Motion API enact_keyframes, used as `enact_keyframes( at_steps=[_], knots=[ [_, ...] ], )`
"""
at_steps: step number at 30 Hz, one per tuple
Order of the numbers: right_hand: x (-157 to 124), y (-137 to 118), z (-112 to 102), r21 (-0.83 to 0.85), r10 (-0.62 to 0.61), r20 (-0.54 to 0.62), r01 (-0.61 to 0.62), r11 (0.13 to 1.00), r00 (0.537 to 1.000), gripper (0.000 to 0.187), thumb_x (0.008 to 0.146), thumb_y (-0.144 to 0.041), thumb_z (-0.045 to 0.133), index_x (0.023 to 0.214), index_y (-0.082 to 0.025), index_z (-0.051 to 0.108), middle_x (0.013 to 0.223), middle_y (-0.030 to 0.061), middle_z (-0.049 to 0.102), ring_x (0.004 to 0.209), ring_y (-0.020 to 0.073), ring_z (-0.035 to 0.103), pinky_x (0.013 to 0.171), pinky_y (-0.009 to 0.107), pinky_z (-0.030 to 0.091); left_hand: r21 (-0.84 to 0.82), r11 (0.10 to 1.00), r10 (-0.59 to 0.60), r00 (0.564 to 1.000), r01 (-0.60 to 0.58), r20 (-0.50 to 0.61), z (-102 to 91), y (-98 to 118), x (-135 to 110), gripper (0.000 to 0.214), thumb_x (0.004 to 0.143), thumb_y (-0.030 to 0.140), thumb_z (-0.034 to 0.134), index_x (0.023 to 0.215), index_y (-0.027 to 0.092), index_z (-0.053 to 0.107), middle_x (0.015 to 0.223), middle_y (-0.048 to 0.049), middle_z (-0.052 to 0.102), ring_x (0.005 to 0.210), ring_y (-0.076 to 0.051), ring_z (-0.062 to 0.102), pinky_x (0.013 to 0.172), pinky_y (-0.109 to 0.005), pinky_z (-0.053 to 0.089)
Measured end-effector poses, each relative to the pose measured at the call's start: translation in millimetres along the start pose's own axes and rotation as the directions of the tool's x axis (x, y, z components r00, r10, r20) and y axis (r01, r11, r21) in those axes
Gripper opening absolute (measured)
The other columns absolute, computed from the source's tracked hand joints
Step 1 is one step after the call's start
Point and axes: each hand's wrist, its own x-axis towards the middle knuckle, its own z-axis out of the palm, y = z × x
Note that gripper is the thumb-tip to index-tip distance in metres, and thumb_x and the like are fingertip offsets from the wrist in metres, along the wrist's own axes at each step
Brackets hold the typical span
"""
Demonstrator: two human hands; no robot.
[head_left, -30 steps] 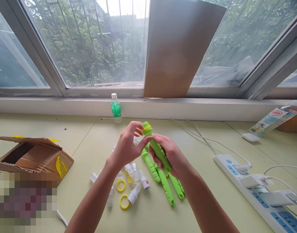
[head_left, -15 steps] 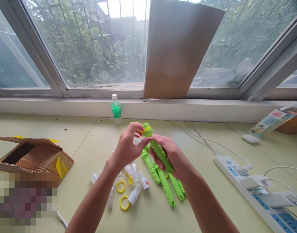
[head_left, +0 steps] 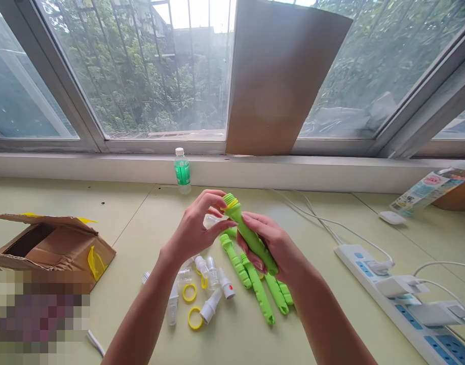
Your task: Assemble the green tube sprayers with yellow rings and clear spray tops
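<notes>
My right hand [head_left: 268, 241] is closed round a green ribbed plastic handle [head_left: 252, 234], tilted with its threaded end up and to the left. A yellow ring [head_left: 230, 205] sits around that threaded end. My left hand [head_left: 198, 220] has its fingertips at the ring, with the thumb against the handle's neck just below. Under my hands, more green handles [head_left: 258, 291] lie side by side on the table. Left of them are loose yellow rings [head_left: 189, 292], clear plastic tubes [head_left: 212, 276] and white sockets [head_left: 210, 306]; my left forearm hides part of this pile.
An open cardboard box [head_left: 61, 248] stands at the left. A bottle with a green label [head_left: 182, 172] is by the window ledge. At the right lie a white power strip [head_left: 384, 299] with plugs and cables, a white charger [head_left: 392, 218] and a tilted labelled bottle [head_left: 426, 190].
The green handle and my right hand have shifted slightly right and down. My left thumb has drawn back a little along the handle's edge, and the left forearm has moved slightly left.
</notes>
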Motion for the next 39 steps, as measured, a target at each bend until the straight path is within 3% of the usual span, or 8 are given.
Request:
enact_keyframes(
  at_steps=[5,14,18,22,26,34,39],
  knots=[
    [0,-1,-3,0.024,0.024,0.059,-0.026,0.999,0.998,0.030,0.095,-0.041,0.045,0.076,-0.017,0.050,0.054,-0.0028,0.054,0.027,0.0040,0.034,0.027,0.016,0.022,0.036,0.999,-0.003,0.999,0.004,-0.040,1.5,1,-1,0.024,0.080,0.027,0.071,0.093,0.019,0.053,0.106,-0.0051,0.061,0.082,-0.012,0.064,0.076,-0.032,0.060],
    [-1,-2,0,-0.030,0.014,-0.002,-0.014,0.999,1.000,0.030,0.092,-0.044,0.049,0.077,-0.018,0.048,0.053,-0.0026,0.055,0.029,0.0048,0.034,0.026,0.015,0.023,0.104,0.994,0.043,0.993,-0.032,-0.109,5.1,-2,-1,0.026,0.078,0.033,0.072,0.090,0.018,0.054,0.100,-0.0046,0.064,0.083,-0.013,0.065,0.072,-0.030,0.061],
    [-3,-8,4,-0.059,0.043,-0.010,-0.044,0.997,0.999,0.025,0.091,-0.044,0.051,0.086,-0.019,0.049,0.056,-0.0026,0.057,0.030,0.0053,0.037,0.027,0.015,0.026,0.121,0.992,0.048,0.992,-0.034,-0.118,4.6,-1,-1,0.026,0.078,0.034,0.072,0.089,0.018,0.055,0.098,-0.0047,0.065,0.083,-0.014,0.066,0.071,-0.031,0.061],
    [-4,-11,7,-0.112,-0.022,-0.080,0.013,0.994,0.997,0.029,0.088,-0.046,0.056,0.100,-0.020,0.050,0.059,-0.0039,0.057,0.034,0.0079,0.044,0.029,0.017,0.033,0.113,0.991,0.080,0.987,-0.065,-0.137,3.9,2,1,0.024,0.078,0.030,0.072,0.091,0.018,0.056,0.101,-0.0048,0.062,0.085,-0.013,0.064,0.071,-0.030,0.061],
    [-4,-10,3,-0.189,-0.095,-0.079,0.079,0.979,0.992,0.029,0.086,-0.046,0.060,0.093,-0.018,0.056,0.063,-0.0025,0.057,0.040,0.0081,0.049,0.033,0.017,0.036,0.095,0.991,0.107,0.982,-0.093,-0.158,4.6,6,2,0.024,0.080,0.028,0.071,0.095,0.020,0.055,0.105,-0.0047,0.059,0.087,-0.013,0.063,0.072,-0.031,0.062],
    [-6,-7,-6,-0.203,-0.120,-0.055,0.106,0.973,0.991,0.031,0.089,-0.047,0.058,0.099,-0.018,0.060,0.066,-0.0016,0.057,0.042,0.0077,0.046,0.039,0.020,0.039,0.029,0.997,0.075,0.993,-0.072,-0.091,4.4,5,2,0.023,0.081,0.020,0.070,0.099,0.020,0.055,0.108,-0.0053,0.056,0.092,-0.013,0.062,0.073,-0.029,0.062],
    [-7,-7,-5,-0.219,-0.112,-0.050,0.099,0.971,0.992,0.033,0.090,-0.050,0.053,0.087,-0.017,0.058,0.066,-0.0008,0.056,0.041,0.0076,0.045,0.037,0.020,0.032,0.023,0.999,0.045,0.996,-0.043,-0.079,2.5,4,1,0.014,0.086,0.019,0.063,0.097,0.020,0.055,0.105,-0.0039,0.057,0.087,-0.011,0.063,0.074,-0.030,0.062]
  ],
)
